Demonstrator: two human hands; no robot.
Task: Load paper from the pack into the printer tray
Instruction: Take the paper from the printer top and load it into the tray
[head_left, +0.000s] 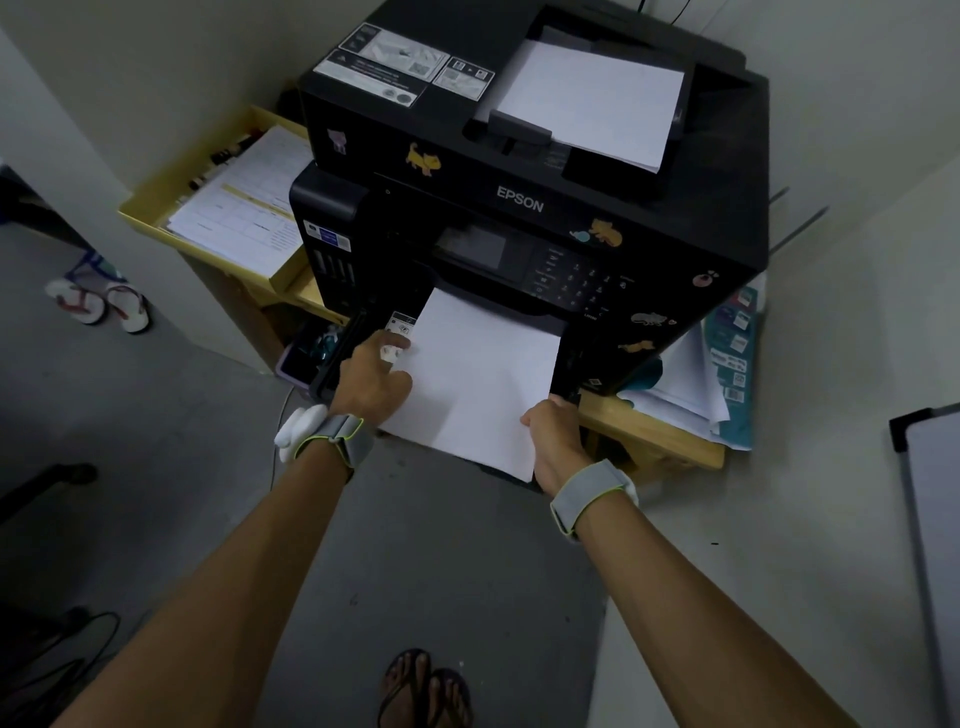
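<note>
A person's two hands feed a stack of paper (480, 379) into the pulled-out tray (332, 364) at the foot of a black printer (524, 202). The left hand (376, 376) lies flat on the stack's left edge, fingers (396, 347) spread and pressing down (one carries what looks like a small bandage). The right hand (556, 441) clasps the near right corner; its fingers curl under the sheets and cannot be made out. The stack's far end, ahead of both sets of fingers, already sits under the printer's front, while the near end overhangs toward the person. Loose sheets like these are likely light, limp and slippery against one another, so the stack is best held by both side edges, squared and kept level, or it may fan out or buckle at the guides.
</note>
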